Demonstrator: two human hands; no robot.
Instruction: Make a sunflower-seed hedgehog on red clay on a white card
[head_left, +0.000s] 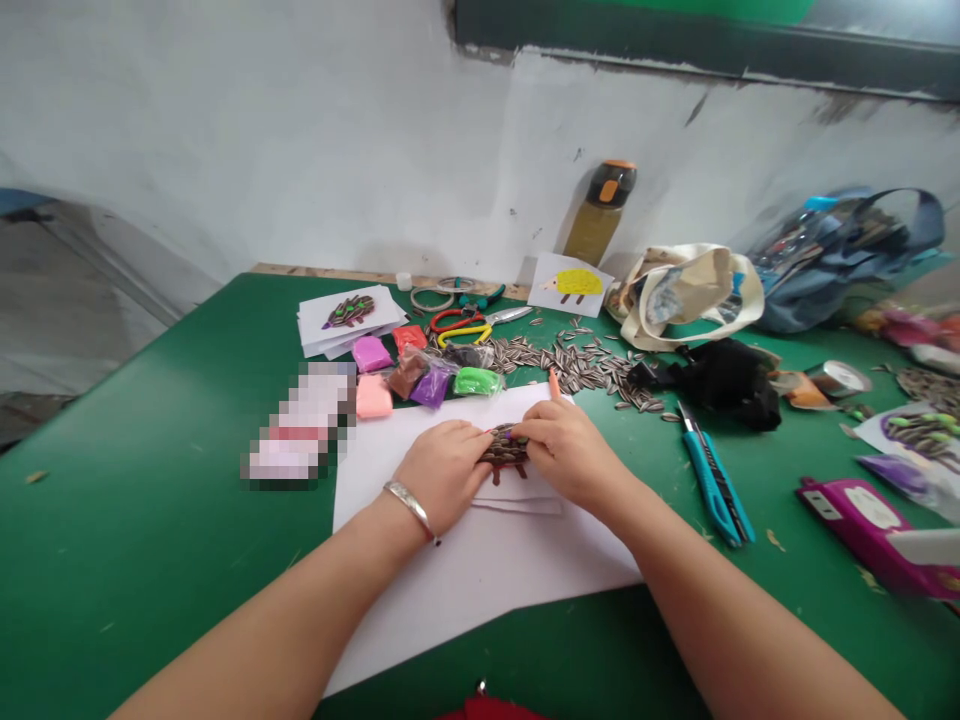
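Left hand (441,475) curves narrowly over the seed-covered hedgehog figure (504,447), its fingertips on the figure's near edge. Right hand (566,450) closes in from the opposite side, also narrow, with one finger (553,383) raised clear. I read both as pressing rather than lifting: the figure lies flat on a white paper sheet (480,560), between my hands. A silver bangle (409,505) sits on the left wrist.

Step in hand, as I judge it: bedding striped sunflower seeds into the figure's body, whose dark base shows little between the rows. Its brown legs reach toward me on the paper. The next move, in my judgement, calls for one hand to come free for another seed.

Beyond the figure lie loose sunflower seeds (577,368), with packets of modelling clay (431,385) to their left. Farther out, past the seeds, stands a yellow hedgehog card (570,285). To the figure's right lies a blue utility knife (712,485), on the green table (112,520).
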